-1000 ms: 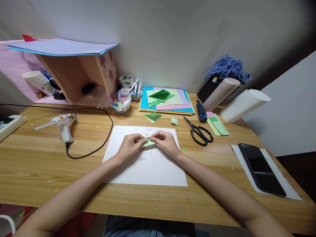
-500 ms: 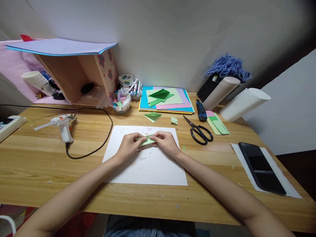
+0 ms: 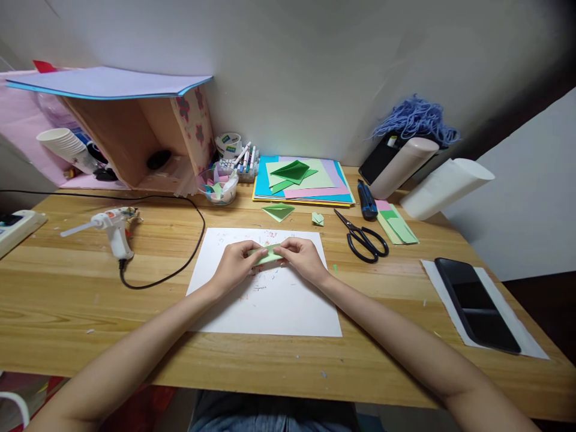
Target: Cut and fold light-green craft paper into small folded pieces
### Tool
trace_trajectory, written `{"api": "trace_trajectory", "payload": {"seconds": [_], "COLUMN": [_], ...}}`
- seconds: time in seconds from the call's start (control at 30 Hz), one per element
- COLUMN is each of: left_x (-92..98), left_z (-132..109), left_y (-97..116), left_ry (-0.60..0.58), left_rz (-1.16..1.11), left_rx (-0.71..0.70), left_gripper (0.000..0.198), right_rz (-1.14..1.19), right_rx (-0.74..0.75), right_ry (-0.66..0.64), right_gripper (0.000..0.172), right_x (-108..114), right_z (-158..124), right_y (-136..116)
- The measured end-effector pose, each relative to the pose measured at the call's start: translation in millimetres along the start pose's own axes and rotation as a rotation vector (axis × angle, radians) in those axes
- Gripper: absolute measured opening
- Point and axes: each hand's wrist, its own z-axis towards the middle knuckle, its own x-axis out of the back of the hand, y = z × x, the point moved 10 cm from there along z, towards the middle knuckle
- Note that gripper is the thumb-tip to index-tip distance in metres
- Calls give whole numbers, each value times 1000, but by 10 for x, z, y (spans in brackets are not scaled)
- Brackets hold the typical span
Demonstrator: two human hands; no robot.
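A strip of folded light green paper [image 3: 269, 255] is pinched between my two hands, above the upper part of a white sheet [image 3: 288, 312] marked with coloured specks. My left hand [image 3: 238, 262] grips its left end, thumb on top. On the other end, my right hand [image 3: 303, 260] holds it the same way; the fingers beneath are partly hidden. Just beyond my hands lie a folded green paper diamond [image 3: 278, 212] and a small folded pale green heart-like piece [image 3: 317, 219].
Black-handled scissors [image 3: 366, 240], a blue utility knife [image 3: 368, 201] and paper strips [image 3: 398, 225] lie to the right, a phone [image 3: 477, 305] further out. A corded glue gun [image 3: 116, 231] is at left. Coloured sheets [image 3: 346, 195], a scrap tub [image 3: 219, 191] and an open box [image 3: 193, 120] stand behind.
Both hands keep their pinch on the green paper, almost without moving. The whole view has shifted very slightly.
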Motion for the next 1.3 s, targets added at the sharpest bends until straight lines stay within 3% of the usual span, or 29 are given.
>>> {"api": "trace_trajectory", "payload": {"seconds": [0.57, 0.97, 1.3], "left_x": [8, 29, 92], "left_z": [-9, -22, -28], "left_y": [41, 142, 227], "left_ry": [11, 35, 68], "left_rz": [15, 216, 160], "left_rx": [-28, -125, -158], "left_gripper": [32, 32, 25], "right_rz": [25, 0, -29], "right_rx": [-32, -35, -22], "right_ry": [-2, -1, 0], "right_gripper": [23, 26, 27], "right_x": [-8, -3, 3], "right_z": [5, 11, 3], "right_y": [20, 46, 28]}}
